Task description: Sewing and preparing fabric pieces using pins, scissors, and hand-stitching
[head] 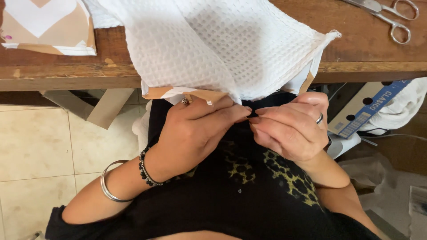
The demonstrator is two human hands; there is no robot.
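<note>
A white waffle-weave cloth (pixel 213 44) with a tan and white printed lining hangs over the front edge of a wooden table (pixel 356 53). Just under its hanging edge, my left hand (pixel 195 129) and my right hand (pixel 291 129) meet fingertip to fingertip over my lap. The fingers of both hands are pinched together on something very small between them, too small to make out. My left hand touches the cloth's lower hem. My left wrist carries a silver bangle and a dark bead bracelet, and a ring sits on each hand.
Metal scissors (pixel 391 15) lie on the table at the far right. A tan and white printed fabric (pixel 44 24) rests at the table's left. A cardboard box (pixel 369 109) and white cloth (pixel 404 106) sit under the table at right. Tiled floor (pixel 40 151) lies to the left.
</note>
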